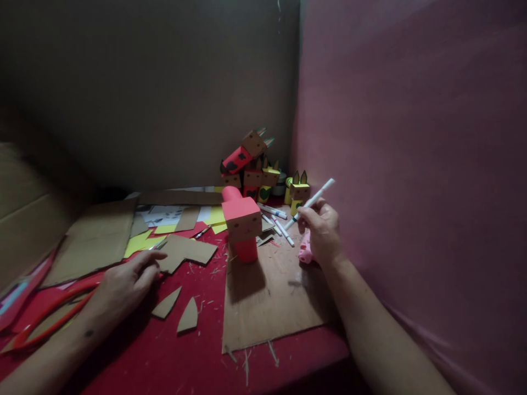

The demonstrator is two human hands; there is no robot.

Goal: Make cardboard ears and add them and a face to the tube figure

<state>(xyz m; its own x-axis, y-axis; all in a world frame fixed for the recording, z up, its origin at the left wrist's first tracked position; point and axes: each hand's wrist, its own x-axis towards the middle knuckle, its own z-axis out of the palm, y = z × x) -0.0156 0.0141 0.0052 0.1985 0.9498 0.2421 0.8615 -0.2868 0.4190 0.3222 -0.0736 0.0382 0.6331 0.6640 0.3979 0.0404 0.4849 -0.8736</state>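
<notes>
A white marker [316, 201] points up and to the right, pinched between the thumb and fingers of my right hand [324, 227]. Below that hand, a pink object [305, 249] is partly hidden. A cardboard animal figure [242, 225] with a red-topped box head, a drawn face and a red body stands upright at the middle, apart from both hands. My left hand [129, 277] rests with fingers loosely spread beside a cut cardboard piece [187, 252]. A thin metallic tool [158, 244] lies by its fingertips. Two pointed cardboard ears [188, 316] lie to its right.
A brown board [280, 315] lies under the figure on the red tabletop [144, 351]. Behind stand several finished figures [252, 176] and scattered white markers [282, 230]. Orange-handled scissors [31, 332], cardboard sheets [93, 238] and yellow paper [140, 243] are at left. A pink wall [411, 137] borders the right.
</notes>
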